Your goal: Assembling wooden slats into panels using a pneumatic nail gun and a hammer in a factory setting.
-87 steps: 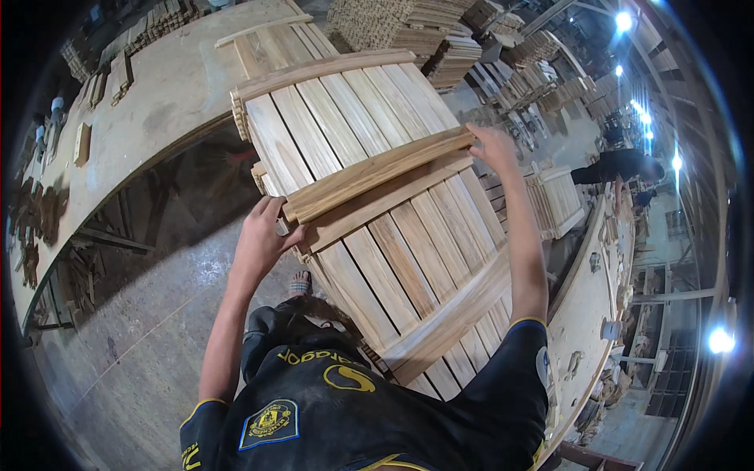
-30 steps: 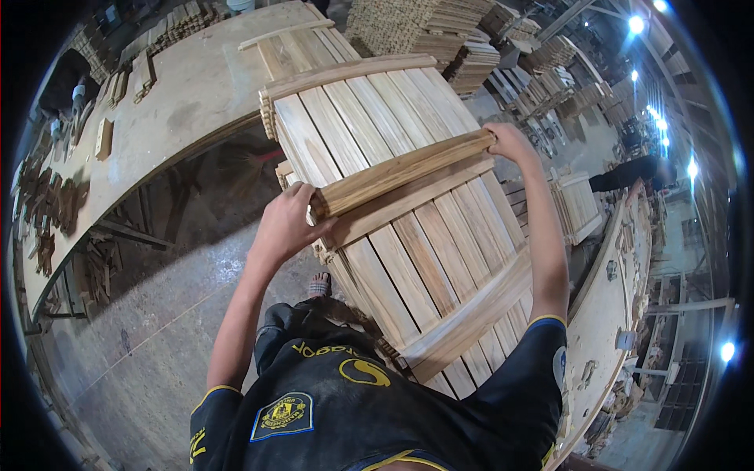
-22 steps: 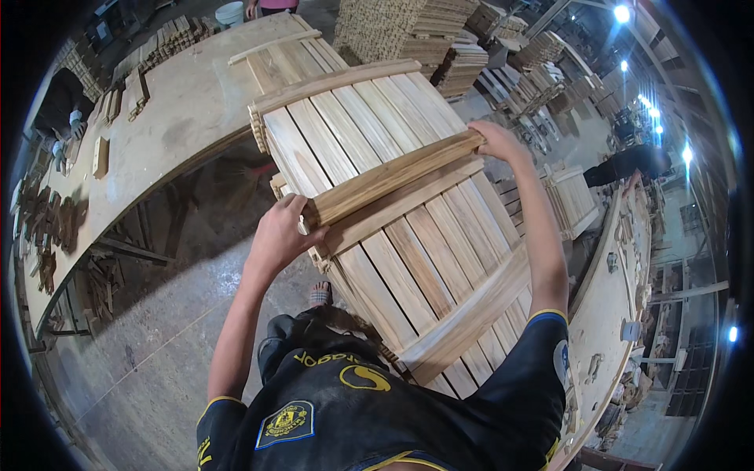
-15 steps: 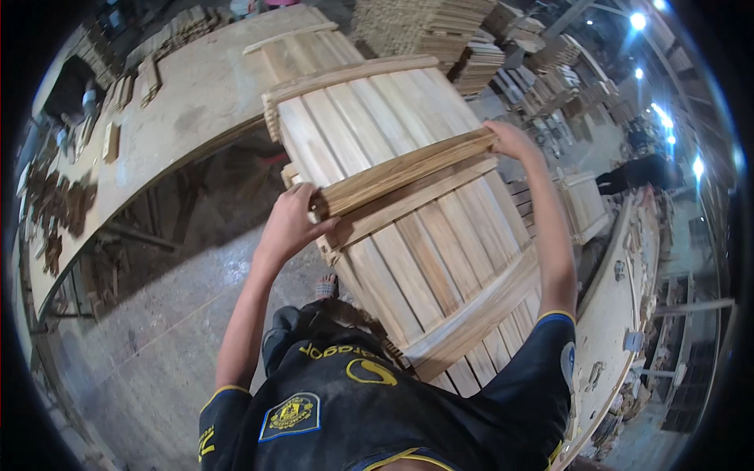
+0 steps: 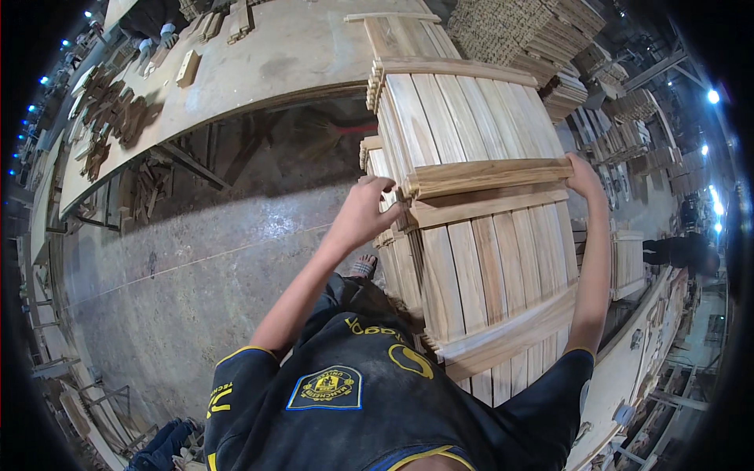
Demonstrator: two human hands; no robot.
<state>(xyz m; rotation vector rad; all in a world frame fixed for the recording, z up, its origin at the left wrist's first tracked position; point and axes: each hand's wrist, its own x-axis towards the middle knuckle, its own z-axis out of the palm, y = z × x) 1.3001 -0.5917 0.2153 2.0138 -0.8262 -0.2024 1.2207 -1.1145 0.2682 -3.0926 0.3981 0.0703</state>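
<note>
A long brown wooden rail [image 5: 491, 177] lies across the end of a slatted wooden panel [image 5: 448, 118], beside the end rail of a nearer slatted panel [image 5: 495, 263]. My right hand [image 5: 585, 177] grips the brown rail's right end, its fingertips partly hidden. Just off the left end is my left hand [image 5: 366, 212], its fingers curled but apart with nothing between them. Both panels top stacks of similar panels, whose layered edges show below my left hand.
A long pale worktable [image 5: 275, 55] at the far left bears wood pieces [image 5: 110, 118]; a co-worker's gloved hands [image 5: 157, 39] are beyond it. Timber stacks [image 5: 526, 31] stand at the back. A bench [image 5: 620, 361] runs along the right, near another person [image 5: 683, 253].
The brown rail has come down from a tilted hold to lie on the panel. My left hand has let go of its end; my right hand stays on the other. The view has shifted left.
</note>
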